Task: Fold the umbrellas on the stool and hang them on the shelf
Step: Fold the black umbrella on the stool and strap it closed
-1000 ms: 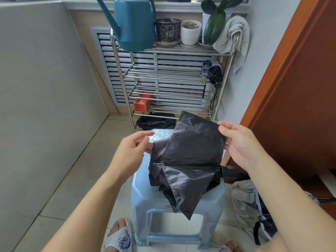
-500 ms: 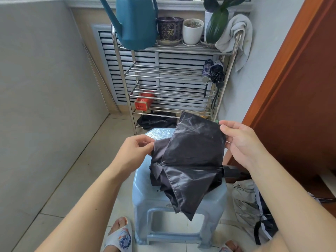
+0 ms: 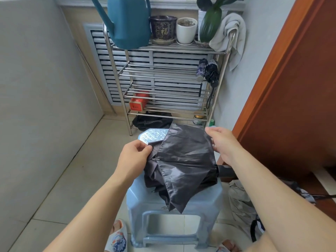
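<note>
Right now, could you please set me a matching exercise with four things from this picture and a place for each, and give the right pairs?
Things:
1. watering can
2. red tin
3. black umbrella
4. towel

Places:
A. lying on the blue stool, held by both hands
B. draped over the shelf's top right corner
C. on a lower rack, left side
D. on the top rack, left end

Pairs: 1-D, 2-C, 3-A, 4-B. The left hand pinches the umbrella's fabric at one edge, and the right hand holds the other.
</note>
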The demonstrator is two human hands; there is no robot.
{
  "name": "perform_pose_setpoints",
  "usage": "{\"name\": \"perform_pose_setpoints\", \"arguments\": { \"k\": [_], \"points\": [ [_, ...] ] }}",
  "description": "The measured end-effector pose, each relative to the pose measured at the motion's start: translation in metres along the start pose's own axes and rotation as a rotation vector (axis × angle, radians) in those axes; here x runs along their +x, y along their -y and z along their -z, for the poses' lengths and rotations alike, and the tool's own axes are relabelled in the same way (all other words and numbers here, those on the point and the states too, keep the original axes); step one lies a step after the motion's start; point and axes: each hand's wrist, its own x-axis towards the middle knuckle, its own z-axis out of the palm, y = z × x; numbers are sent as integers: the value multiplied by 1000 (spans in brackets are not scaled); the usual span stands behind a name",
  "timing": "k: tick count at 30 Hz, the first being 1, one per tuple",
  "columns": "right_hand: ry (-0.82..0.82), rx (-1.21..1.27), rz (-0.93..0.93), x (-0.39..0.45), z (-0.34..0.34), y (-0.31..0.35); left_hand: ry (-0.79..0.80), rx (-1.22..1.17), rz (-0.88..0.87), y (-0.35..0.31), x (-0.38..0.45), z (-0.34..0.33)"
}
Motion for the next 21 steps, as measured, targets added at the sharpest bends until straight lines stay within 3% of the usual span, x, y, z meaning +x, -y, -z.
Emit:
{"name": "perform_pose_setpoints", "arguments": {
  "k": [3, 8, 15, 18, 21],
  "points": [
    [121, -6, -110, -4, 0, 4, -14, -22, 35, 1, -1, -4],
    [146, 21, -145, -5, 8, 1, 24, -97, 26, 5, -1, 0],
    [143, 73, 63, 2, 14, 1, 62, -179, 30, 9, -3, 4],
    [232, -31, 66, 2, 6, 1, 70, -193, 33, 9, -2, 3],
    [162, -22, 31, 5, 3, 1, 71, -199, 41, 8, -1, 3]
  ]
}}
